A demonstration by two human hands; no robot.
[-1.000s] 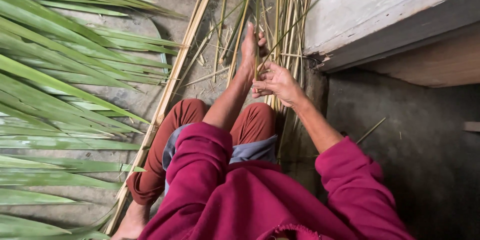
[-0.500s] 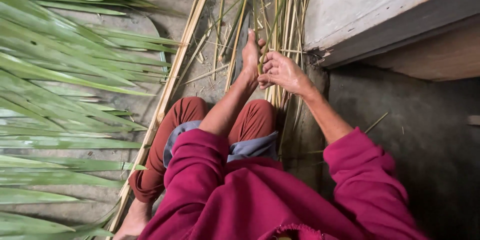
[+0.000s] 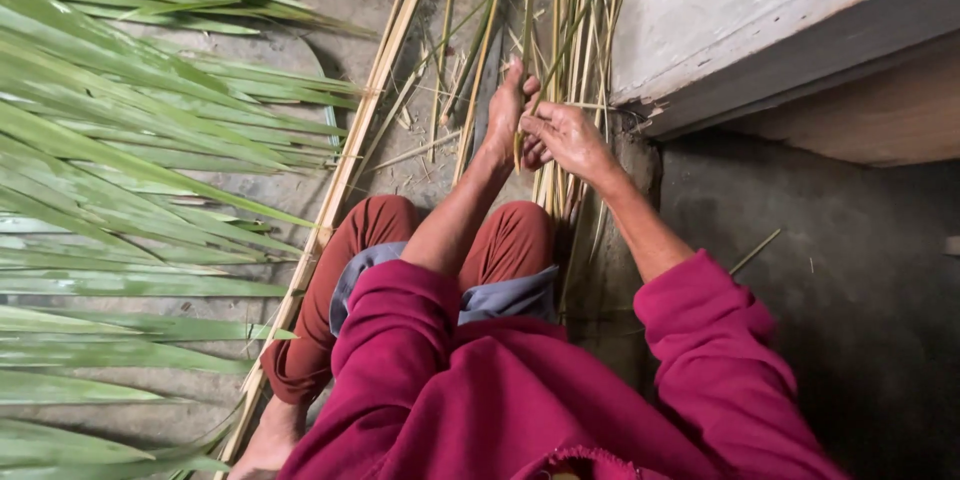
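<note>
Left hand [image 3: 505, 110] and right hand [image 3: 562, 137] close together, both pinched on thin green strip [image 3: 553, 65] rising from pile of dry sticks [image 3: 570, 10] on floor. Palm leaves [image 3: 120, 170] spread at left. Concrete step [image 3: 760, 20] at right.

A single head-worn camera is looking steeply down over the wearer's own chest and knees toward the ground, sitting close enough that magenta sleeves are filling the lower frame. It is facing forward along a bundle of thin sticks [image 3: 560, 30] running to the top edge, with green palm fronds [image 3: 130, 170] occupying the left and a concrete step [image 3: 760, 10] the upper right.
</note>
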